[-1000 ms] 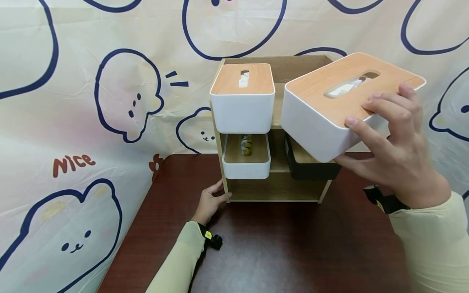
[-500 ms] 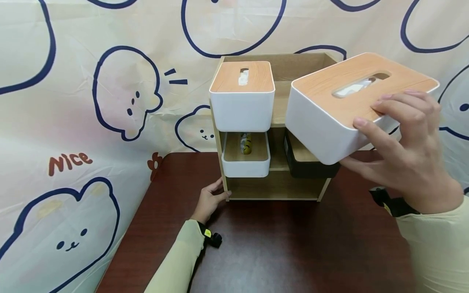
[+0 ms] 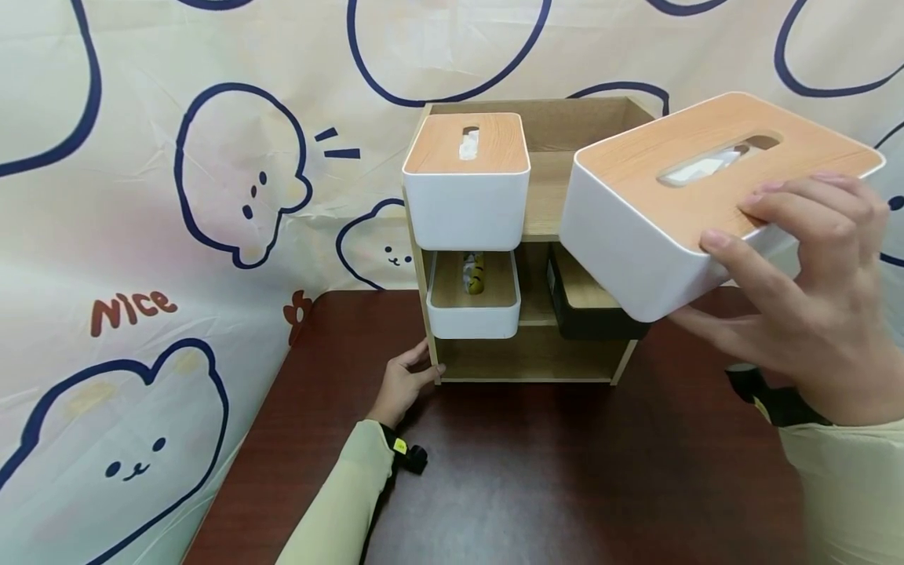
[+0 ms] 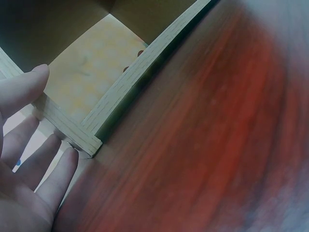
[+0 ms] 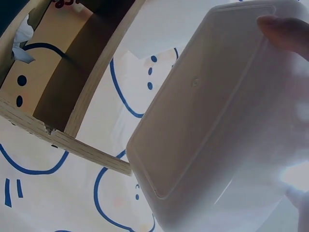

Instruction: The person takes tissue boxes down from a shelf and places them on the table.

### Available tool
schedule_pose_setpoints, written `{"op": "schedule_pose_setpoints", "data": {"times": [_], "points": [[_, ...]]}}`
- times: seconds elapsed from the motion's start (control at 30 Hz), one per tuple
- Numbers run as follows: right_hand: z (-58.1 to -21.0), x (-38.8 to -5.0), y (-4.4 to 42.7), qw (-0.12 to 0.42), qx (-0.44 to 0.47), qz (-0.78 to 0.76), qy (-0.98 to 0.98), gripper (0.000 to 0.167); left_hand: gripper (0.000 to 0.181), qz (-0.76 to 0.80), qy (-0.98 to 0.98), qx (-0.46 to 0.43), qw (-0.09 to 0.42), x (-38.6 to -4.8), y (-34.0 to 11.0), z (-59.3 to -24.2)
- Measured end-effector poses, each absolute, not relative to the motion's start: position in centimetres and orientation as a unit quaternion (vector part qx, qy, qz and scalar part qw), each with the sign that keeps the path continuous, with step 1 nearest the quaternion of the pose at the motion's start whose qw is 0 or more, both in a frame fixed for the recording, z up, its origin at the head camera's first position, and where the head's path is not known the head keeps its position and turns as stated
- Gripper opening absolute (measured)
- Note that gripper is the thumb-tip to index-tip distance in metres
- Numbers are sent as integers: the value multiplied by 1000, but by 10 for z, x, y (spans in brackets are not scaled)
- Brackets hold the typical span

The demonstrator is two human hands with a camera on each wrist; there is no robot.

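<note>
My right hand [image 3: 826, 302] grips a white tissue box [image 3: 636, 224] with a wood-look lid. Its thumb is underneath and its fingers lie over the lid's near edge. The box hangs tilted in the air, in front and right of a small wooden shelf [image 3: 551, 365]; tissue shows in its slot. In the right wrist view the box's pale underside [image 5: 188, 111] fills the middle. My left hand [image 3: 399, 388] pinches the shelf's lower left side panel. In the left wrist view the thumb [image 4: 24, 92] lies on one side of that panel, the other fingers opposite.
A smaller white tissue box [image 3: 466, 208] sits at the shelf's upper left. Below it, a white tray [image 3: 473, 323] holds a yellow-patterned packet [image 3: 474, 275]. A black bin [image 3: 600, 324] juts out at the right. All stand on a dark red-brown table [image 3: 565, 479] before a cartoon-print backdrop [image 3: 282, 173].
My right hand has carried the tissue box to the right, away from the shelf and a little nearer. My left hand keeps its hold on the shelf.
</note>
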State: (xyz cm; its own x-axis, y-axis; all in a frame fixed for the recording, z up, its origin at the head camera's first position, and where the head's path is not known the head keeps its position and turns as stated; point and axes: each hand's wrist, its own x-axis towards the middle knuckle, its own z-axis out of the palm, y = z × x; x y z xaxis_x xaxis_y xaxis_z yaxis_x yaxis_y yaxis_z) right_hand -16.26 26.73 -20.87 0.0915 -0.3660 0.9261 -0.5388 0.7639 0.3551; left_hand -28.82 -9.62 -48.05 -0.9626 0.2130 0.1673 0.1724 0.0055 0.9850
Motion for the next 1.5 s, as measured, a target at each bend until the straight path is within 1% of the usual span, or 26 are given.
{"op": "schedule_pose_setpoints", "data": {"times": [0.27, 0.5, 0.9, 1.3, 1.5], "points": [[-211, -151, 268, 661, 322, 57, -676, 45, 63, 697, 705, 126, 27, -292, -97, -486], [-212, -147, 268, 659, 314, 52, -681, 44, 62, 698, 706, 118, 11, -304, -97, -509], [-217, -143, 271, 652, 289, 26, -701, 46, 64, 693, 709, 131, 0, -304, -98, -511], [-221, -139, 280, 628, 285, -2, -724, 49, 62, 690, 713, 124, -1, -305, -98, -511], [-224, -141, 277, 645, 288, 8, -708, 44, 63, 689, 715, 118, -2, -306, -97, -510]]}}
